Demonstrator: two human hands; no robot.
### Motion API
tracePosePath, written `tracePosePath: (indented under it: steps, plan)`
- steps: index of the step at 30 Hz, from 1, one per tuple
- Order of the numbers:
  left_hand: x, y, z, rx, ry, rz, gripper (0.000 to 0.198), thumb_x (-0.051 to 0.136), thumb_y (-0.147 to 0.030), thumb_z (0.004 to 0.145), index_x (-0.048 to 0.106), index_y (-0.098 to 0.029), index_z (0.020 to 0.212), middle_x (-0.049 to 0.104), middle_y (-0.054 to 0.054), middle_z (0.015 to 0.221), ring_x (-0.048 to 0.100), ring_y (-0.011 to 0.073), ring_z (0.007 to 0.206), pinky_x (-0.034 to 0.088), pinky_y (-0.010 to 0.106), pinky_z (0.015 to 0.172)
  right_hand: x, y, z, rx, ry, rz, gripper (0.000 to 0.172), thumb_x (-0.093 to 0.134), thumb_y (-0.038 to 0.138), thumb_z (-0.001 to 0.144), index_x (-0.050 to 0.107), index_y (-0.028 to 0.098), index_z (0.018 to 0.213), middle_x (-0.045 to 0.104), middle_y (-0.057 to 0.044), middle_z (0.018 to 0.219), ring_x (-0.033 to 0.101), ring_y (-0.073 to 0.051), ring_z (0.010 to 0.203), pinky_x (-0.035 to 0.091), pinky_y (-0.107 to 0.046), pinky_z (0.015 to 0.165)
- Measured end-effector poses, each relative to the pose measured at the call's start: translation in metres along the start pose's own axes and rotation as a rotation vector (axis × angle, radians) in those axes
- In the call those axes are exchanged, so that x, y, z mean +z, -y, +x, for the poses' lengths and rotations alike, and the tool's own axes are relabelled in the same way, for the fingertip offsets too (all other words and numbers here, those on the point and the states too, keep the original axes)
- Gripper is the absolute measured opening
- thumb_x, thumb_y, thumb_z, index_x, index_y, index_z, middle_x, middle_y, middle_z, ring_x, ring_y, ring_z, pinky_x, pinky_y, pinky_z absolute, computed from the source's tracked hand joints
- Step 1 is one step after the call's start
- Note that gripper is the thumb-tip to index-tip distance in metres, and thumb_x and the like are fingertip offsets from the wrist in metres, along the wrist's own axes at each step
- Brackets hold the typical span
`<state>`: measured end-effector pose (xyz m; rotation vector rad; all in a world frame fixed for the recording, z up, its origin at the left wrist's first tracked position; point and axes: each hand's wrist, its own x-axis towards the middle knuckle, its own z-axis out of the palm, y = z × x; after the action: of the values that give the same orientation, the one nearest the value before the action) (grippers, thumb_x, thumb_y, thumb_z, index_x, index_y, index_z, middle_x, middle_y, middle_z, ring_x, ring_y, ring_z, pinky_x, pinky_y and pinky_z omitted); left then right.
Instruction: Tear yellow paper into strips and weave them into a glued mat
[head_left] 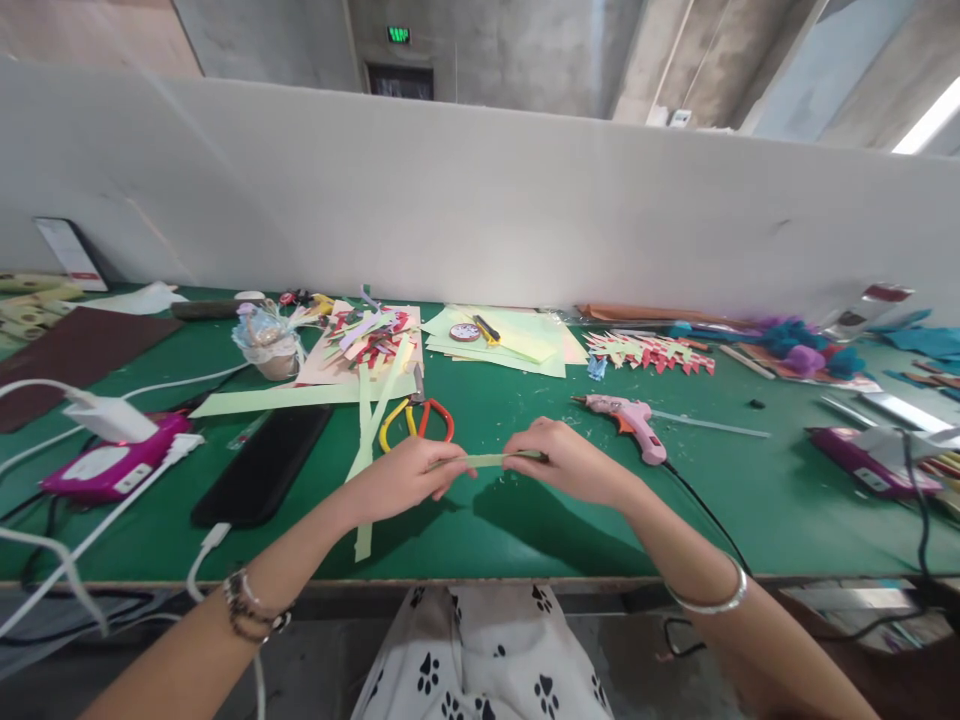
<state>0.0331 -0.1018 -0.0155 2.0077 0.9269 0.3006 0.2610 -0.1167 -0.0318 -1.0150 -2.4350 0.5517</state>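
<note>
A green paper strip (486, 461), probably light, easily creased, best held by its ends, is pinched in both hands (570, 462) toward the front edge of the bench (501, 405).

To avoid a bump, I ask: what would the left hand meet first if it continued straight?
The left hand would most likely meet the right hand, along the green paper strip both hold, though depth is uncertain.

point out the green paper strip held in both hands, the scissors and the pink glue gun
green paper strip (486, 461), head view, on its bare middle stretch
scissors (418, 400), head view, where blades and handles meet
pink glue gun (637, 418), head view, on its body
</note>
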Motion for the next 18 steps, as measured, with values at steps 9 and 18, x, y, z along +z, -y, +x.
tracePosePath:
  steps: [9, 18]
  plan:
    - [-0.005, 0.001, -0.007, -0.029, -0.107, -0.055, 0.029, 0.051, -0.042, 0.080, 0.065, -0.018, 0.072, 0.066, 0.002, 0.065, 0.054, 0.0106, 0.046, 0.041, 0.020, 0.051, -0.009, -0.002, -0.003, 0.087, 0.018, 0.087, 0.024, 0.047, 0.034, 0.085, 0.067, 0.020, 0.085, 0.065, -0.002, 0.069, 0.053, -0.013, 0.062, 0.041, -0.028, 0.068]
    - [0.014, 0.003, 0.002, 0.002, -0.137, -0.116, 0.028, 0.054, -0.042, 0.079, 0.068, -0.018, 0.073, 0.067, 0.002, 0.064, 0.055, 0.0108, 0.045, 0.042, 0.020, 0.051, 0.007, 0.010, 0.011, -0.021, 0.057, 0.107, 0.023, 0.046, 0.030, 0.086, 0.066, 0.020, 0.082, 0.064, -0.001, 0.068, 0.053, -0.012, 0.058, 0.041, -0.032, 0.078]
